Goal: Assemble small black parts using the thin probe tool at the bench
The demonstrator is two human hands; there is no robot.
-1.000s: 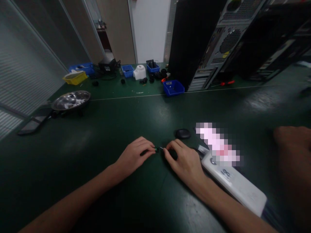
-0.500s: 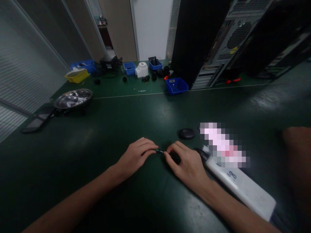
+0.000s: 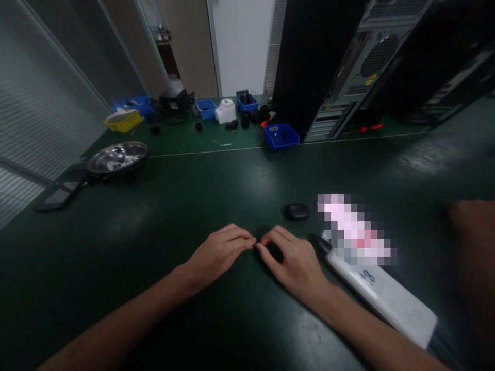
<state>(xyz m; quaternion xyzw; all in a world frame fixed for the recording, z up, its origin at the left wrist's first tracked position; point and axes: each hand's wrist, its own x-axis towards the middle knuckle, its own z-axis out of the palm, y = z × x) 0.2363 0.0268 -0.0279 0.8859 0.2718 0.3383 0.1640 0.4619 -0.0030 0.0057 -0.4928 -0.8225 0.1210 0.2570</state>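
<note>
My left hand (image 3: pixel 220 251) and my right hand (image 3: pixel 294 260) rest on the dark green table (image 3: pixel 174 216), fingertips nearly touching in the middle. Both pinch together around a tiny dark part that their fingers hide. My right hand also covers a small black piece under its palm. A black oval case (image 3: pixel 297 211) lies just beyond my right hand. A long white device (image 3: pixel 386 296) lies to the right of my right wrist.
A steel dish (image 3: pixel 117 157) and a dark phone (image 3: pixel 58 196) sit at the left. Blue bins (image 3: pixel 281 136), a yellow bin (image 3: pixel 121 121), a white housing (image 3: pixel 225 111) and computer towers (image 3: pixel 348 67) line the back. Another person's arm (image 3: pixel 474 242) shows at the right edge.
My two hands have closed the gap between them. The small green-tipped part seen between the fingertips earlier is now hidden by them.
</note>
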